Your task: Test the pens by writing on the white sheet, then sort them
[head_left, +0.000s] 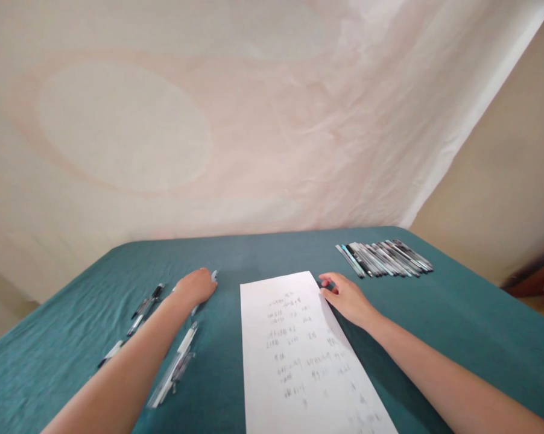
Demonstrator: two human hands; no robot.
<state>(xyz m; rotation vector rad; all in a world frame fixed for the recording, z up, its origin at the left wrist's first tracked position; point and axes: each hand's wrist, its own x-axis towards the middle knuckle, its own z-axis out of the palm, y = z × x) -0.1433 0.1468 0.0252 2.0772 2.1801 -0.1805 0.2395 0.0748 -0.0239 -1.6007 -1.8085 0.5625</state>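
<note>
On the desk (pixel 272 253), the left hand (pixel 197 287) curls over a pen (pixel 214 276), the grip perhaps pinching, hard to tell; the right hand (pixel 347 296) rests loose-fingered on the sheet (pixel 294 349) edge. A dragged wrist could scatter the loose pens (pixel 181 352) just behind the left grip.

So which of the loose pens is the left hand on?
The farthest pen, poking out under the left hand; the other loose pens lie untouched, nearer the person.

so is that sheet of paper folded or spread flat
Spread flat: the paper lies on the green cloth, writing up, no fold showing. The right hand rests at its edge.
</note>
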